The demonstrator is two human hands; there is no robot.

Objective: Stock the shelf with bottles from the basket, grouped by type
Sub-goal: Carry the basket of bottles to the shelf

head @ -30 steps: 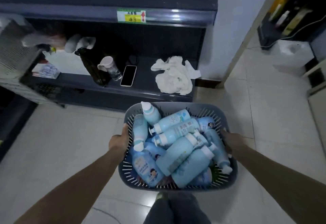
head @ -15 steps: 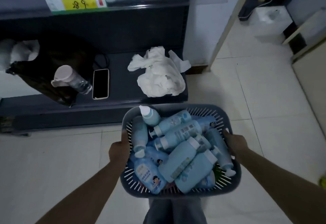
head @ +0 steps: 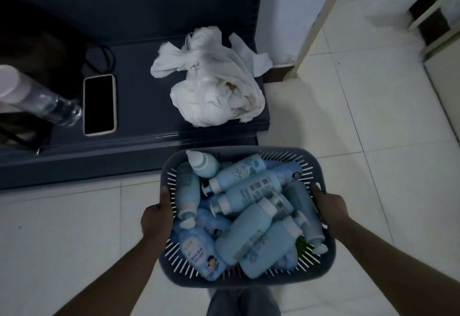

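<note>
Basket (head: 249, 282) rim seemingly in both grips (head: 156, 218) (head: 332, 207)

Your left forearm (head: 122, 278) and right forearm (head: 398, 266) are bare along all their visible length, each narrowing from the lower frame edge toward the wrist. Your left hand (head: 156, 218) and right hand (head: 331, 208) are bare as well. Your trousers (head: 221, 304), at bottom centre, are dull grey-blue cloth, with a dark crease dividing the two legs.

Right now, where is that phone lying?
In the head view, the phone lies flat on the dark shelf, left of centre, between a clear bottle on its left and the crumpled white cloth on its right.
</note>
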